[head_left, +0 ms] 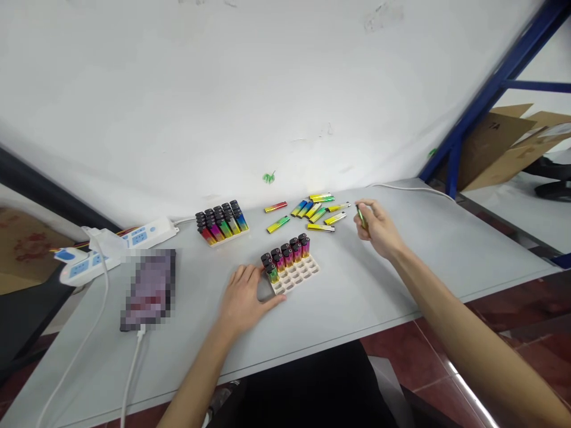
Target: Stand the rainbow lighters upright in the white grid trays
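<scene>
A white slotted tray (298, 277) stands near the middle of the table, its back rows filled with black-capped lighters, mostly pink, with a green one at the left. Thumb and forefinger of my left hand (243, 300) bracket the tray's left end, touching its corners. My right hand (377, 227), off to the right, pinches a green lighter (361, 217) between thumb and fingers. Several loose lighters lie between the hands near the wall, among them a red-yellow one (275, 207) and a green-yellow one (278, 224).
Behind my left hand, a second tray (229, 238) is packed with black-capped lighters. Farther left lie a blurred phone-like object (149, 290) with a white cable and a power strip (138, 236). A blue metal frame (452, 160) and cardboard boxes (495, 145) stand at the right.
</scene>
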`<action>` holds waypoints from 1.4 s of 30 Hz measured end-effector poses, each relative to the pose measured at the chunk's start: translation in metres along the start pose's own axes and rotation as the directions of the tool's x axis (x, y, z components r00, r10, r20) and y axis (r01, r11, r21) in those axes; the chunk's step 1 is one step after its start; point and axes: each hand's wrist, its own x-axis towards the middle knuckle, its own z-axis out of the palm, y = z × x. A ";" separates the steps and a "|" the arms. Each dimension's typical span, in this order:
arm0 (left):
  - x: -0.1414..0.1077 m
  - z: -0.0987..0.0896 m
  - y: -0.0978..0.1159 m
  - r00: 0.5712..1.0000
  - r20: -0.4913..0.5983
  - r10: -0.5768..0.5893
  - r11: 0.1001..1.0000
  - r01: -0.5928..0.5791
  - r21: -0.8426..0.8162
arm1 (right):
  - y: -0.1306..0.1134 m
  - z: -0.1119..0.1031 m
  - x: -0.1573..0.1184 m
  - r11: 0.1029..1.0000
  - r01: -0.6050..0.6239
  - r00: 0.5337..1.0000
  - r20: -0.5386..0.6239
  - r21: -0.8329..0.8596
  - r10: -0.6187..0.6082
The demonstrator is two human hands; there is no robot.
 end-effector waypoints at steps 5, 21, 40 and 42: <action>0.000 -0.004 0.003 1.000 0.015 -0.014 1.000 0.014 0.002 | 0.018 0.033 -0.007 0.997 -0.077 0.992 0.096 -0.007 0.077; 0.001 -0.002 0.002 1.000 0.017 -0.013 1.000 0.013 0.008 | 0.027 0.044 -0.026 0.924 -0.312 0.942 0.198 0.220 0.271; 0.000 -0.002 0.001 1.000 0.025 -0.016 1.000 0.016 0.026 | 0.029 0.046 -0.029 0.935 -0.288 0.952 0.166 0.205 0.257; 0.001 -0.002 0.002 1.000 0.025 -0.018 1.000 0.018 0.025 | 0.031 0.046 -0.028 0.939 -0.283 0.955 0.150 0.197 0.256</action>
